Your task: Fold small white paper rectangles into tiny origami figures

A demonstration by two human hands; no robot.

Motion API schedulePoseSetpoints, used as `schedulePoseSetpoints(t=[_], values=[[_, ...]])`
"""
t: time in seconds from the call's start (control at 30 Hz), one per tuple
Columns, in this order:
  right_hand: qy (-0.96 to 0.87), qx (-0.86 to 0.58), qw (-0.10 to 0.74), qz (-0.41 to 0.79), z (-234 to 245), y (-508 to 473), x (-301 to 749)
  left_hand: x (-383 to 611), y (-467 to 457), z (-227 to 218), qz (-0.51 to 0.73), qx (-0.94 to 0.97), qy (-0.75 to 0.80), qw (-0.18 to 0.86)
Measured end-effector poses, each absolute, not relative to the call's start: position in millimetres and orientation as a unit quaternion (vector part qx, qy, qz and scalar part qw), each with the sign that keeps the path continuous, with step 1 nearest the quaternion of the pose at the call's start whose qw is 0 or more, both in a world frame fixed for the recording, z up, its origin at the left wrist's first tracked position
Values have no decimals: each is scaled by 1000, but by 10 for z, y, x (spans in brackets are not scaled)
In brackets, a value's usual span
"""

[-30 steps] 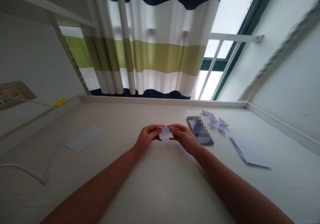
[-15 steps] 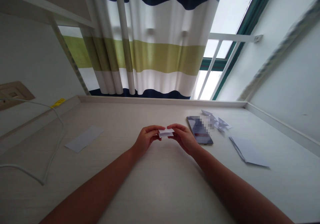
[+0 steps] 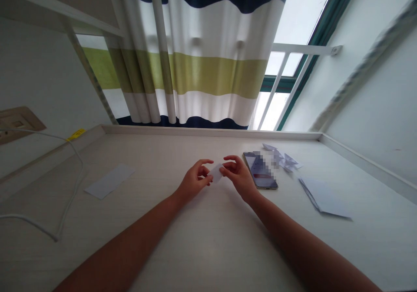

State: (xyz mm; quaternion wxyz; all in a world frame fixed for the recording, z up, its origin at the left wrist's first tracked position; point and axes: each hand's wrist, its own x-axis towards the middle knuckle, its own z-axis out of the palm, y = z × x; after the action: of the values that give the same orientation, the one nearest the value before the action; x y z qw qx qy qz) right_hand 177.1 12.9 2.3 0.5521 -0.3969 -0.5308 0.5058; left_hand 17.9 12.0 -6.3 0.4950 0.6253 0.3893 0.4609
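Note:
A small folded piece of white paper (image 3: 215,173) is held up above the pale wooden desk (image 3: 208,244), tilted on a slant. My left hand (image 3: 195,181) pinches its lower left end. My right hand (image 3: 238,174) touches its upper right end with curled fingertips. Part of the paper is hidden behind those fingers. A smartphone (image 3: 260,170) lies just beyond my right hand, not touching it.
A flat white paper strip (image 3: 110,181) lies on the left, beside a white cable (image 3: 73,183). Several small folded paper pieces (image 3: 282,157) and a larger folded white sheet (image 3: 324,197) lie on the right. A striped curtain (image 3: 202,66) hangs behind the desk.
The paper has tipped from nearly level to a slant. My hands have drawn slightly apart, with the fingers more spread.

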Motion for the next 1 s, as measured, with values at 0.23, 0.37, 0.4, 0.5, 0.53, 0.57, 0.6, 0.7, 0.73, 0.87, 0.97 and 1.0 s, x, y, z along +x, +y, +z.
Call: schedulePoseSetpoints(t=[0.23,0.37,0.4,0.5,0.53,0.57,0.6,0.7,0.73,0.87,0.97,1.0], values=[[-596,-385,523,472,-3,100,1739,220,112,-89,496,623,407,448],[-543,-395,535,512,48,91,1728,239,103,-42,537,577,399,468],[-536,-404,535,513,66,88,1728,243,99,-34,540,572,397,472],[-530,-421,532,509,109,76,1731,246,88,-23,538,576,390,476],[-529,-421,533,508,116,73,1732,245,86,-22,537,576,389,477],[-528,-418,535,509,118,70,1733,243,83,-21,535,577,389,479],[-527,-415,537,512,116,68,1734,241,81,-19,533,578,388,481],[-523,-406,539,520,97,68,1735,234,76,-10,529,585,390,475],[-521,-405,540,522,90,69,1734,232,74,-7,530,588,392,469],[-511,-404,542,531,75,70,1727,230,71,-3,537,589,403,449],[-508,-408,543,529,77,70,1720,233,72,-9,537,593,407,440],[-508,-410,544,527,79,69,1719,233,72,-11,537,595,407,438]])
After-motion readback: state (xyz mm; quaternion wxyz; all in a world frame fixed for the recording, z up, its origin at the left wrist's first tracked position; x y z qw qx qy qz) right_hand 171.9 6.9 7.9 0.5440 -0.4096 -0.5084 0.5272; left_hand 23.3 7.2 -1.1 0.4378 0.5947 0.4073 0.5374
